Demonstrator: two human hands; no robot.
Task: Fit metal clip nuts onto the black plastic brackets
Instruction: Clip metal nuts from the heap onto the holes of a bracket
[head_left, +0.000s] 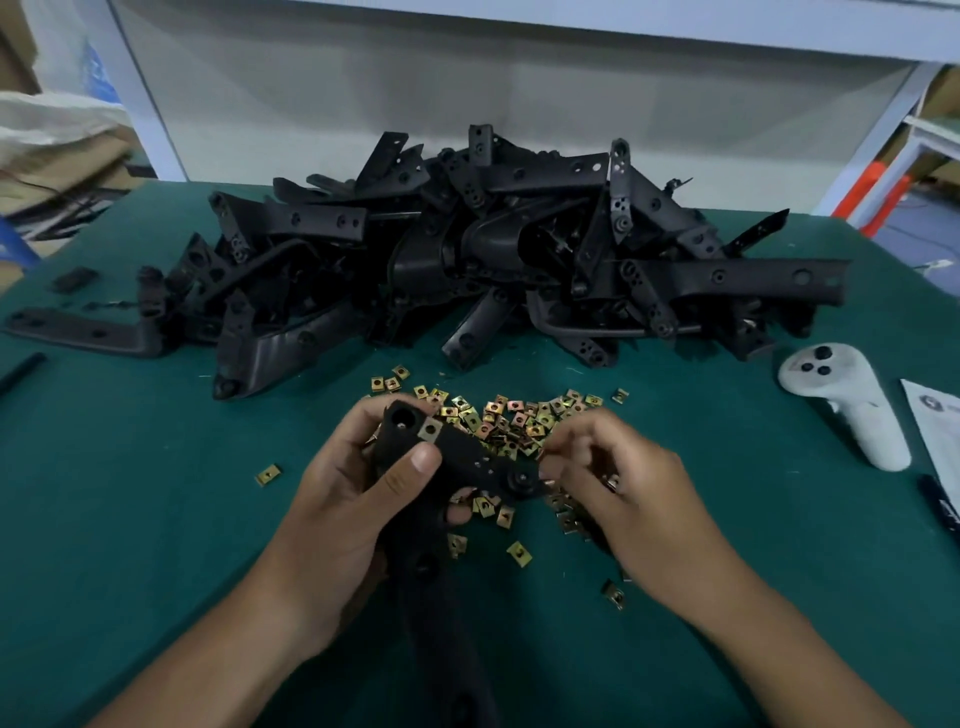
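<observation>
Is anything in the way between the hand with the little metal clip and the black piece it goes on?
Nothing visible is. The right hand brings its fingertips right up to the end of the black bracket, which the left hand grips. No object sits in between. The clip nut itself is blurred in the fingers.

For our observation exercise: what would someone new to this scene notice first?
The big heap of black plastic brackets piled across the back of the green table draws the eye first. In front of it glitters a scatter of metal clip nuts. Nearest the camera, the left hand grips one bracket while the right hand works at its end.
</observation>
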